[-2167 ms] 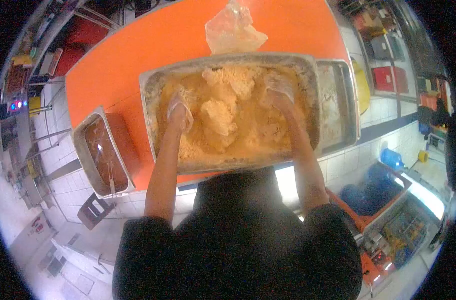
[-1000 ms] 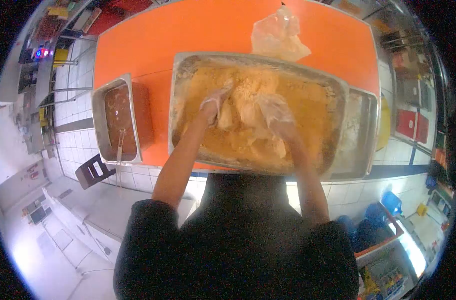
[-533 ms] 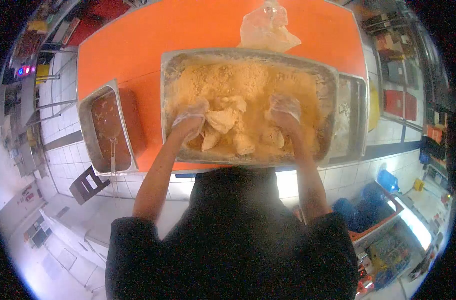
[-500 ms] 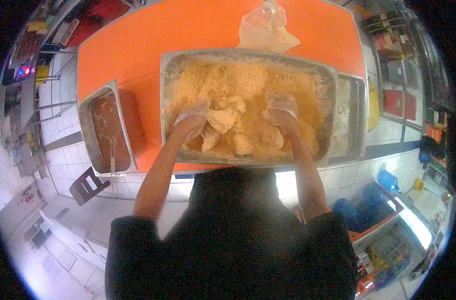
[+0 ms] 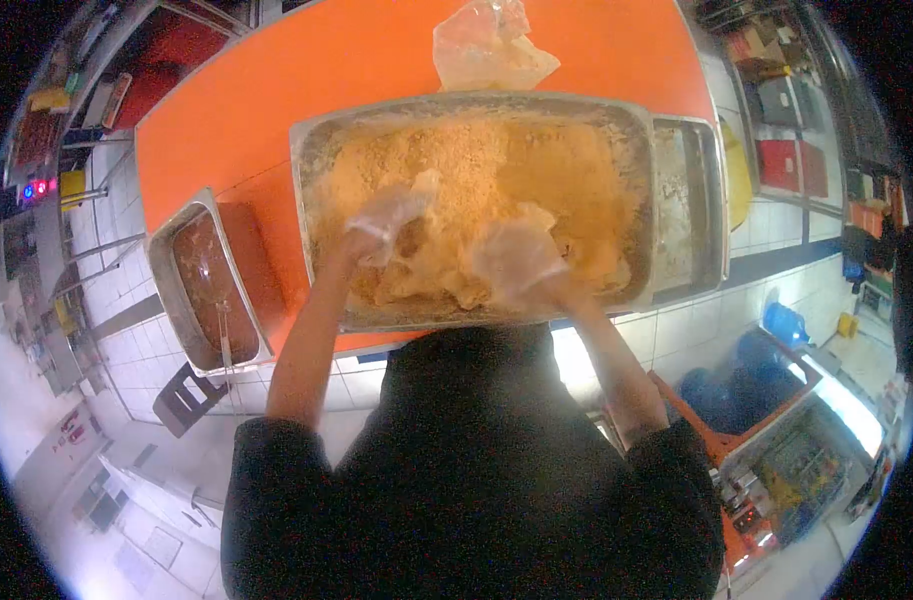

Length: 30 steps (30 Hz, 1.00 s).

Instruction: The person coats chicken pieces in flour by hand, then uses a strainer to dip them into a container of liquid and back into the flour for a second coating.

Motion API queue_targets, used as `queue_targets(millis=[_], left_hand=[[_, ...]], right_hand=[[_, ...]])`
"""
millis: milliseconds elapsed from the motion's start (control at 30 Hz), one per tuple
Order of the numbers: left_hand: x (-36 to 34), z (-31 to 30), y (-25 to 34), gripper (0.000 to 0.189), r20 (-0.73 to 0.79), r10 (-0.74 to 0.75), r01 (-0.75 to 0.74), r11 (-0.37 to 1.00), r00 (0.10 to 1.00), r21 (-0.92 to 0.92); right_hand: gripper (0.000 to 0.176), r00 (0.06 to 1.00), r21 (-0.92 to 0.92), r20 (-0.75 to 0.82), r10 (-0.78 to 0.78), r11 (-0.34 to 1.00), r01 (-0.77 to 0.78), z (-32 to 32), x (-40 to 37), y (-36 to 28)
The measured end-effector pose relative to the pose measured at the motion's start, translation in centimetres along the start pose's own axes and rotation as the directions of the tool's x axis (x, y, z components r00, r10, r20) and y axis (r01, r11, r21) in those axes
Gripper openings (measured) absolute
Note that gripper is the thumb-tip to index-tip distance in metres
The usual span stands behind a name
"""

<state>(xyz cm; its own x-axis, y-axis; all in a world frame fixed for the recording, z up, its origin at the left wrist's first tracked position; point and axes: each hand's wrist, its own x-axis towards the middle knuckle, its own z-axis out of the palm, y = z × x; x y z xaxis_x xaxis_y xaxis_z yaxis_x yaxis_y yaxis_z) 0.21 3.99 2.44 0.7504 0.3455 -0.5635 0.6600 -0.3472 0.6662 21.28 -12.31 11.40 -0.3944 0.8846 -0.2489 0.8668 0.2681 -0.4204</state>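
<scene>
Here, floury pieces [image 5: 438, 278] between left grip [image 5: 391, 213], right grip [image 5: 519, 258]

Uneven light is cast over the scene, with white glare burned out at near left and near right. The dark clothing [image 5: 466, 470] is speckled with grain, the hands [image 5: 521, 262] are blurred, and the bench [image 5: 596, 50] is bowed by distortion.

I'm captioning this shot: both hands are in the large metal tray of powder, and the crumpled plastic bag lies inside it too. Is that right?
No: the plastic bag lies on the orange table beyond the large metal tray, as the head view shows. The left hand and right hand are in the tray.
</scene>
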Motion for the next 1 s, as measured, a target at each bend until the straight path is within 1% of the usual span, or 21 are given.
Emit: queue_targets(millis=[33,67,133,167,233,267,333,467,533,567,600,633,667,700,733,767,800,833,867,967,1000], left_hand=[[-2.6,-2.8,4.4,0.041,0.157,-0.129,0.098,0.977,0.979,0.189],[-3.9,-2.3,4.1,0.041,0.158,-0.130,0.099,0.977,0.979,0.191],[-6.7,-1.7,2.5,0.031,0.044,0.301,-0.234,0.631,0.952,0.739],[-7.6,-1.0,2.3,0.031,0.047,0.298,-0.234,0.631,0.953,0.740],[-8.8,0.4,1.7,0.022,-0.213,0.087,0.048,0.830,0.973,0.556],[-9.0,2.3,-0.3,0.022,-0.212,0.086,0.048,0.829,0.974,0.557],[-8.8,6.4,-5.1,0.019,-0.417,0.084,0.007,0.977,0.905,0.212],[-6.6,6.0,-4.1,0.022,-0.285,0.201,0.010,0.801,0.937,0.598],[-5.1,6.2,-3.0,0.024,-0.171,0.245,-0.013,0.606,0.954,0.795],[-4.3,5.9,-1.7,0.024,-0.174,0.246,-0.009,0.602,0.953,0.799],[-3.6,5.6,-0.1,0.027,-0.392,-0.001,0.078,0.980,0.920,0.180],[-2.9,5.2,0.9,0.031,-0.382,-0.324,0.077,0.839,0.865,-0.539],[-1.3,5.9,-2.0,0.031,-0.378,-0.326,0.079,0.837,0.866,-0.541],[1.3,7.4,-7.1,0.034,-0.445,0.041,-0.034,0.999,0.895,0.025],[3.0,7.8,-9.8,0.039,-0.299,0.390,-0.156,0.797,0.871,0.583],[2.7,7.4,-9.1,0.039,-0.301,0.387,-0.154,0.798,0.872,0.582],[2.2,6.4,-6.8,0.038,-0.249,0.330,-0.186,0.865,0.910,0.467],[1.6,4.9,-3.8,0.037,-0.189,0.281,-0.205,0.916,0.941,0.345],[0.7,3.5,-0.7,0.036,-0.116,0.237,-0.208,0.954,0.965,0.214],[-0.4,1.9,1.7,0.035,0.037,0.170,-0.168,0.984,0.985,-0.056],[-0.6,2.3,0.4,0.036,-0.097,0.432,-0.417,0.898,0.897,0.137]], right_hand=[[0.018,0.973,-0.051,0.231,0.015,0.999,-0.004,-0.3,-0.6,-1.0],[0.018,0.973,-0.049,0.229,0.015,0.999,-0.004,0.2,-1.5,-1.1],[0.011,0.980,-0.104,0.142,0.140,0.987,-0.125,1.4,-3.8,-0.2],[0.011,0.980,-0.100,0.141,0.138,0.987,-0.125,0.5,-4.5,-0.2],[0.012,0.797,-0.092,0.144,0.587,0.809,-0.580,-2.4,-5.8,-0.1],[0.012,0.797,-0.090,0.144,0.587,0.810,-0.580,-1.4,-6.5,0.9],[0.018,0.808,-0.212,-0.126,0.576,0.780,-0.589,2.7,-8.1,3.7],[0.027,0.888,-0.140,-0.032,0.460,0.877,-0.459,9.1,-8.2,9.0],[0.019,0.846,0.516,-0.252,0.471,0.805,-0.294,11.9,-8.5,11.0],[0.019,0.845,0.515,-0.259,0.468,0.807,-0.289,12.2,-7.4,11.6],[0.020,0.811,0.428,-0.432,0.394,0.881,-0.200,12.4,-5.7,11.6],[0.022,0.754,0.318,-0.585,0.299,0.940,-0.126,12.5,-4.0,11.6],[0.024,0.679,0.195,-0.709,0.188,0.978,-0.067,12.8,-2.6,11.2],[0.027,0.587,0.061,-0.807,0.063,0.998,-0.023,12.8,-1.3,10.8],[0.030,0.474,-0.088,-0.877,-0.080,0.996,0.006,12.5,-0.3,10.8],[0.030,0.475,-0.087,-0.877,-0.081,0.996,0.009,10.8,-0.4,10.0],[0.029,0.799,0.319,-0.554,0.235,0.946,-0.057,7.2,-0.8,8.7],[0.027,0.928,0.603,-0.036,0.372,0.748,-0.277,4.6,-0.9,8.2],[0.027,0.928,0.606,-0.036,0.370,0.746,-0.274,3.8,-1.0,8.3],[0.021,0.936,0.134,0.171,0.307,0.934,-0.330,2.4,-2.3,10.4],[0.019,0.921,-0.037,0.242,0.304,0.952,-0.304,1.8,-2.5,10.9]])
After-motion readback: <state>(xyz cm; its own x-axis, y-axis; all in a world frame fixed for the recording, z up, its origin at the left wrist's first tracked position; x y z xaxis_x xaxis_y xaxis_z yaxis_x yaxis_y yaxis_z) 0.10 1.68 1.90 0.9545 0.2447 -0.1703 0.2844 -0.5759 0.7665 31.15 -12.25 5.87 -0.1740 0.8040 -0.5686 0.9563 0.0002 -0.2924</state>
